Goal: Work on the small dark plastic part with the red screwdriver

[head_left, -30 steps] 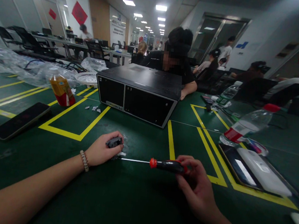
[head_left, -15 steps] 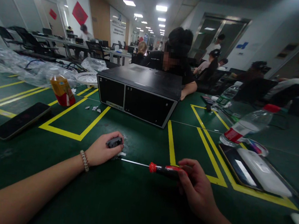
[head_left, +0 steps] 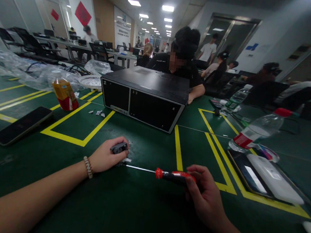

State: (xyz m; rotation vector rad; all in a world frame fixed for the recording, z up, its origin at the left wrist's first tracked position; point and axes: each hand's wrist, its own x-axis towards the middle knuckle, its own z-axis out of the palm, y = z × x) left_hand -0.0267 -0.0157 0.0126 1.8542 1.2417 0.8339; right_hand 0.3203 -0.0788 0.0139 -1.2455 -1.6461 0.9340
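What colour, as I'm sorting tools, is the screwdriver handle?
The handle is black and red; see head view.

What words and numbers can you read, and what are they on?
None can be read for sure.
Wall banner: writing too small and blurred.
Red diamond sign: too blurred.
Black shirt: marks too small.
Red-capped bottle and orange-and-red bottle: labels too blurred.
Black case: marks too small.
Screwdriver: no readable words.

Ceiling lights (head_left: 168,8) above seemingly grey desks (head_left: 117,53).
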